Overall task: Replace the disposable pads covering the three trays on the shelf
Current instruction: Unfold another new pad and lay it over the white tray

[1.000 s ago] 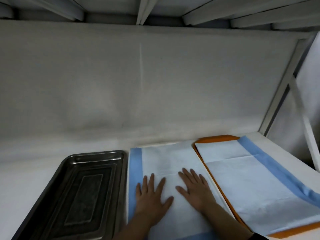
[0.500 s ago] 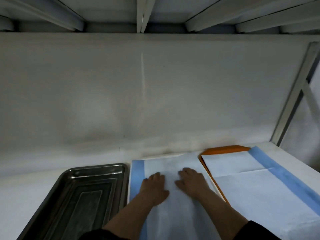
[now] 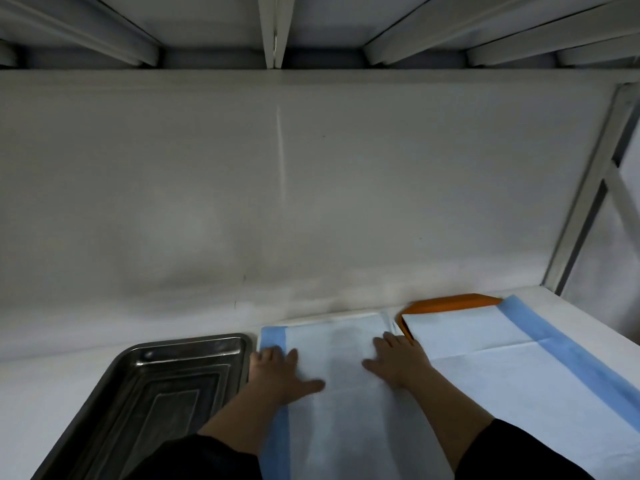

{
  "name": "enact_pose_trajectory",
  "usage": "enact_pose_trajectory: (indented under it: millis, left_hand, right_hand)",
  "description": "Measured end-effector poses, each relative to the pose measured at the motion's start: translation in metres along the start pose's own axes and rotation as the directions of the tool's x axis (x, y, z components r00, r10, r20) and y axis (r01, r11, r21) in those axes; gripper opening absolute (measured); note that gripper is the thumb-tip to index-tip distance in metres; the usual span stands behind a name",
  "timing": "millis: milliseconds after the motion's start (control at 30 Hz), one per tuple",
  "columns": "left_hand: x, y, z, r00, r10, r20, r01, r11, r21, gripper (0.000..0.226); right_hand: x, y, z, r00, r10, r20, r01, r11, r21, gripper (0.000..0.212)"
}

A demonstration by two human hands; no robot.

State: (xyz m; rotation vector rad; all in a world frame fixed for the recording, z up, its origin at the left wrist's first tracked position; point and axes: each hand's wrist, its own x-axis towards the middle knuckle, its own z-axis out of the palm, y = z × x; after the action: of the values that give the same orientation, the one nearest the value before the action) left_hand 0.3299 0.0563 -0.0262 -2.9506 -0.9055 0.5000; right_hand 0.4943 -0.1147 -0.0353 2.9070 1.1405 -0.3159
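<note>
A white disposable pad with blue side bands (image 3: 339,386) covers the middle tray, whose white rim (image 3: 346,315) shows at the back. My left hand (image 3: 277,372) presses flat on the pad's left blue band, its fingertips curling over the left edge. On the pad's right edge lies my right hand (image 3: 398,362), flat with fingers spread. To the right, a second pad (image 3: 512,375) lies over the orange tray (image 3: 450,301). The steel tray (image 3: 166,386) on the left is bare, with no pad in it.
All three trays stand side by side on a white shelf (image 3: 52,368) with a white back panel (image 3: 311,202). The ribbed underside of an upper shelf (image 3: 273,26) hangs overhead. A metal upright with a diagonal brace (image 3: 588,188) bounds the right end.
Both hands have slid apart, from the middle of the pad out to its left and right edges. The camera has tilted upward, so the trays sit lower in view.
</note>
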Motion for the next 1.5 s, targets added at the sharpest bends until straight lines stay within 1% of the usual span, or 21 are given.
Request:
enact_pose_trajectory:
  millis: [133, 200, 233, 300, 367, 400, 467, 500, 567, 633, 733, 767, 800, 833, 867, 900, 933, 1100, 1200, 1333, 1500]
  left_hand:
    - [0.004, 0.000, -0.006, 0.997, -0.070, -0.022, 0.072, 0.994, 0.087, 0.092]
    - [0.006, 0.010, -0.012, 0.998, -0.036, -0.051, 0.041, 0.994, 0.105, 0.084]
    - [0.006, 0.017, -0.012, 0.997, 0.013, -0.076, -0.007, 0.997, 0.081, 0.079]
    - [0.004, 0.032, -0.008, 0.985, 0.140, -0.097, -0.140, 0.990, 0.002, 0.071]
    - [-0.003, 0.046, 0.001, 0.975, 0.205, -0.085, -0.212, 0.974, -0.075, 0.065]
    - [-0.007, 0.050, 0.007, 0.975, 0.204, -0.086, -0.212, 0.972, -0.099, 0.063]
    - [-0.017, 0.055, 0.017, 0.977, 0.184, -0.110, -0.197, 0.973, -0.118, 0.060]
    - [-0.024, 0.056, 0.019, 0.977, 0.179, -0.117, -0.192, 0.975, -0.112, 0.060]
    - [-0.038, 0.056, 0.023, 0.979, 0.175, -0.106, -0.186, 0.977, -0.101, 0.060]
    - [-0.057, 0.053, 0.023, 0.981, 0.176, -0.085, -0.183, 0.979, -0.094, 0.059]
    - [-0.084, 0.050, 0.026, 0.980, 0.178, -0.087, -0.185, 0.979, -0.086, 0.056]
    - [-0.094, 0.048, 0.026, 0.979, 0.177, -0.097, -0.185, 0.980, -0.079, 0.055]
    - [-0.101, 0.047, 0.029, 0.979, 0.180, -0.100, -0.187, 0.980, -0.069, 0.055]
    - [-0.110, 0.046, 0.031, 0.979, 0.176, -0.101, -0.183, 0.981, -0.059, 0.055]
    - [-0.118, 0.046, 0.033, 0.980, 0.171, -0.097, -0.177, 0.983, -0.049, 0.054]
    - [-0.121, 0.045, 0.035, 0.982, 0.171, -0.087, -0.175, 0.984, -0.046, 0.054]
    - [-0.132, 0.046, 0.036, 0.981, 0.176, -0.076, -0.180, 0.982, -0.051, 0.054]
    - [-0.173, 0.055, 0.039, 0.974, 0.210, -0.087, -0.214, 0.976, -0.041, 0.055]
    - [-0.194, 0.061, 0.046, 0.976, 0.205, -0.068, -0.206, 0.978, -0.015, 0.055]
    - [-0.211, 0.059, 0.049, 0.988, 0.148, -0.047, -0.146, 0.988, 0.045, 0.054]
    - [-0.212, 0.047, 0.055, 0.995, 0.095, -0.037, -0.094, 0.995, 0.030, 0.062]
  right_hand:
    - [0.002, -0.015, -0.001, 0.998, 0.020, -0.059, -0.024, 0.998, -0.057, 0.051]
    - [0.001, -0.028, 0.002, 0.996, -0.027, -0.090, 0.022, 0.998, -0.059, 0.046]
    - [-0.001, -0.033, 0.003, 0.994, -0.060, -0.095, 0.057, 0.998, -0.029, 0.047]
    - [-0.009, -0.042, 0.011, 0.990, -0.108, -0.088, 0.110, 0.994, 0.020, 0.051]
    - [-0.016, -0.047, 0.021, 0.962, -0.154, -0.223, 0.166, 0.986, 0.033, 0.053]
    - [-0.023, -0.049, 0.022, 0.982, -0.134, -0.136, 0.149, 0.983, 0.107, 0.055]
    - [-0.039, -0.048, 0.026, 0.984, -0.152, -0.092, 0.164, 0.976, 0.142, 0.068]
    - [-0.045, -0.048, 0.031, 0.973, -0.182, -0.145, 0.199, 0.973, 0.117, 0.082]
    - [-0.060, -0.044, 0.035, 0.975, -0.176, -0.136, 0.189, 0.978, 0.086, 0.102]
    - [-0.079, -0.044, 0.032, 0.984, -0.137, -0.110, 0.149, 0.983, 0.110, 0.106]
    - [-0.102, -0.044, 0.028, 0.971, -0.126, -0.201, 0.143, 0.987, 0.071, 0.100]
    - [-0.110, -0.042, 0.029, 0.973, -0.133, -0.187, 0.145, 0.988, 0.053, 0.101]
    - [-0.119, -0.041, 0.031, 0.985, -0.129, -0.111, 0.136, 0.989, 0.058, 0.099]
    - [-0.134, -0.041, 0.028, 0.992, -0.120, -0.026, 0.121, 0.991, 0.053, 0.087]
    - [-0.144, -0.042, 0.027, 0.994, -0.111, 0.010, 0.110, 0.993, 0.050, 0.071]
    - [-0.149, -0.042, 0.025, 0.993, -0.116, 0.013, 0.115, 0.992, 0.054, 0.059]
    - [-0.164, -0.042, 0.024, 0.993, -0.116, 0.025, 0.114, 0.992, 0.058, 0.055]
    - [-0.205, -0.043, 0.024, 0.989, -0.106, 0.101, 0.103, 0.994, 0.034, 0.055]
    - [-0.227, -0.042, 0.027, 0.991, -0.081, 0.104, 0.078, 0.996, 0.034, 0.056]
    - [-0.242, -0.042, 0.033, 0.991, -0.042, 0.129, 0.039, 0.999, 0.029, 0.059]
    - [-0.242, -0.035, 0.038, 0.988, 0.002, 0.154, -0.007, 0.999, 0.032, 0.064]
